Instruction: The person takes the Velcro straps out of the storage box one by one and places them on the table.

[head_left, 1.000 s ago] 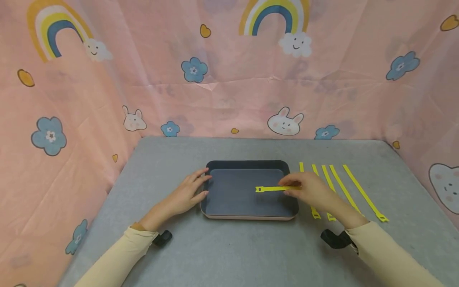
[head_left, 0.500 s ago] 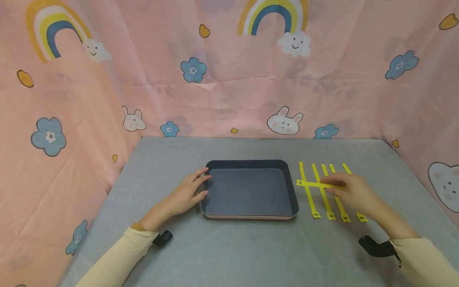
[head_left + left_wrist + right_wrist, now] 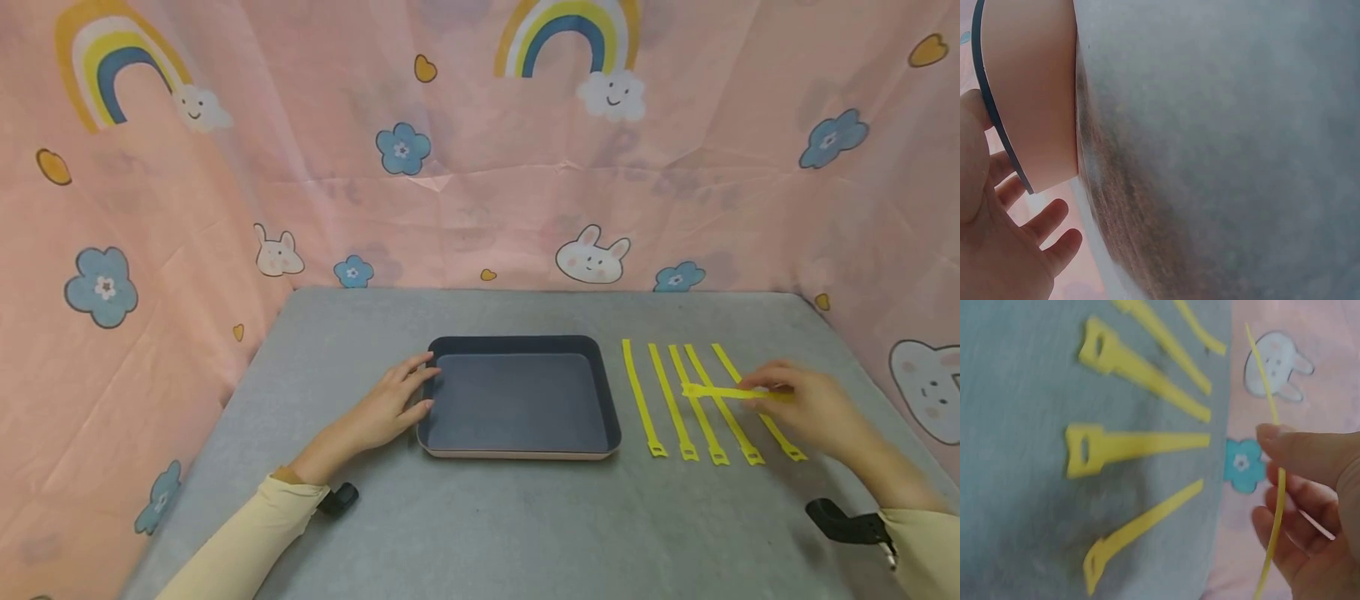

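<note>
In the head view my left hand (image 3: 387, 402) touches the left rim of a dark rectangular baking pan (image 3: 517, 400), its fingers spread and extended. The left wrist view shows those fingers (image 3: 1054, 215) beside the pan's pinkish outer wall (image 3: 1032, 81). My right hand (image 3: 813, 408) pinches a yellow cable tie (image 3: 716, 392) between thumb and fingers, its slotted head pointing left. It is held above a row of several similar flat yellow cable ties (image 3: 640, 400) on the table, right of the pan. Edge-on, the held tie appears as a thin strip in the right wrist view.
Grey cloth covers the table (image 3: 480, 525). A pink curtain (image 3: 480, 200) with rainbows, rabbits and flowers rises at the back and both sides. Black wrist cameras sit below each hand.
My right hand has moved right with the yellow cable tie, from over the pan to over the right end of the row. The left hand and pan have stayed put.
</note>
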A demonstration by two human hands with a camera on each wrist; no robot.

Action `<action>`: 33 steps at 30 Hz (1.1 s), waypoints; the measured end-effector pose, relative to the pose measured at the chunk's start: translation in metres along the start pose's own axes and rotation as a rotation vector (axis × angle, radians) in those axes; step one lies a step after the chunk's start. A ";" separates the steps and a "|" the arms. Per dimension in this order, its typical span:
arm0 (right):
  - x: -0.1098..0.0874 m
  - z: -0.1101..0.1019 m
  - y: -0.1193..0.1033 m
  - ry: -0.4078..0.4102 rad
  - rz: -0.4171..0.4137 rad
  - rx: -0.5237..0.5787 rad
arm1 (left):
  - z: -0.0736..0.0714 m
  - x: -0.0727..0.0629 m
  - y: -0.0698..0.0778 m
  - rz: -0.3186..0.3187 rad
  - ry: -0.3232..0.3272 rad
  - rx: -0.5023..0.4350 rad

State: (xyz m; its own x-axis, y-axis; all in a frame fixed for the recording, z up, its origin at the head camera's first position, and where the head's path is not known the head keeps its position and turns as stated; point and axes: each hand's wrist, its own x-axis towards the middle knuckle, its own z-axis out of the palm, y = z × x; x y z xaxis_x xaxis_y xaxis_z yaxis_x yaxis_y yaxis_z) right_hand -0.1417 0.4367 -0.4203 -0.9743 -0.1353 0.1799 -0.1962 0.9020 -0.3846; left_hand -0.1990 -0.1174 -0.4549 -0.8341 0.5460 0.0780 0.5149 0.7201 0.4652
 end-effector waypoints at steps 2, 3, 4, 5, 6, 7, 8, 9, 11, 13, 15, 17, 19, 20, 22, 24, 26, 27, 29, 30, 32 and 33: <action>-0.003 0.000 0.006 0.066 -0.037 -0.027 | 0.000 0.000 0.000 -0.005 -0.002 0.003; -0.004 0.001 0.008 0.089 -0.046 -0.033 | 0.000 0.000 0.000 0.000 0.000 0.009; -0.005 0.001 0.010 0.115 -0.062 -0.046 | 0.000 0.000 -0.001 0.001 0.001 0.012; -0.007 0.001 0.012 0.145 -0.078 -0.063 | 0.000 0.000 -0.001 0.000 0.001 0.011; -0.008 0.001 0.014 0.176 -0.089 -0.081 | 0.000 0.000 -0.001 -0.001 0.001 0.009; -0.009 0.000 0.015 0.200 -0.094 -0.098 | 0.001 0.000 -0.001 0.003 0.003 0.012; -0.010 0.000 0.016 0.223 -0.095 -0.118 | 0.001 0.000 -0.001 0.004 0.003 0.010; -0.011 0.000 0.017 0.241 -0.097 -0.138 | 0.001 0.000 -0.001 0.005 0.004 0.009; -0.013 -0.001 0.019 0.283 -0.110 -0.169 | 0.001 0.000 -0.002 0.003 0.002 0.008; -0.014 0.000 0.021 0.320 -0.122 -0.173 | 0.001 0.000 -0.002 0.002 0.002 0.008; -0.015 0.000 0.022 0.364 -0.137 -0.156 | 0.002 0.001 -0.002 0.002 0.003 0.007; -0.016 0.001 0.023 0.382 -0.102 -0.101 | 0.002 0.001 -0.001 0.005 0.008 0.006; -0.018 0.001 0.025 0.375 -0.009 -0.013 | 0.002 0.001 -0.001 0.009 0.012 0.005; -0.019 0.001 0.026 0.362 0.051 0.032 | 0.002 0.001 -0.001 0.013 0.017 0.006; -0.020 0.002 0.029 0.331 0.155 0.131 | 0.002 0.001 -0.001 0.015 0.021 0.009; -0.020 0.002 0.034 0.294 0.212 0.226 | 0.003 0.001 -0.001 0.017 0.026 0.014; -0.020 0.001 0.041 0.248 0.232 0.288 | 0.003 0.001 -0.002 0.018 0.029 0.018; -0.020 0.001 0.045 0.225 0.235 0.311 | 0.003 0.001 -0.002 0.017 0.028 0.019; -0.020 -0.001 0.054 0.169 0.246 0.335 | 0.003 0.001 -0.001 0.018 0.028 0.019; -0.021 -0.002 0.058 0.143 0.254 0.334 | 0.003 0.001 -0.001 0.017 0.025 0.017; -0.021 -0.004 0.066 0.091 0.257 0.337 | 0.002 0.001 -0.001 0.017 0.023 0.016; -0.021 -0.005 0.070 0.066 0.256 0.346 | 0.002 0.001 0.000 0.017 0.023 0.015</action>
State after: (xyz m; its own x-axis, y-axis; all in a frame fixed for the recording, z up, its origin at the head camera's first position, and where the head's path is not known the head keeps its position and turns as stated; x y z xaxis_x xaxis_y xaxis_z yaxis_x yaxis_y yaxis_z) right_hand -0.1347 0.5047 -0.4463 -0.9895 0.1117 0.0923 0.0147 0.7111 -0.7030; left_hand -0.1999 -0.1160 -0.4569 -0.8294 0.5485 0.1058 0.5317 0.7171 0.4506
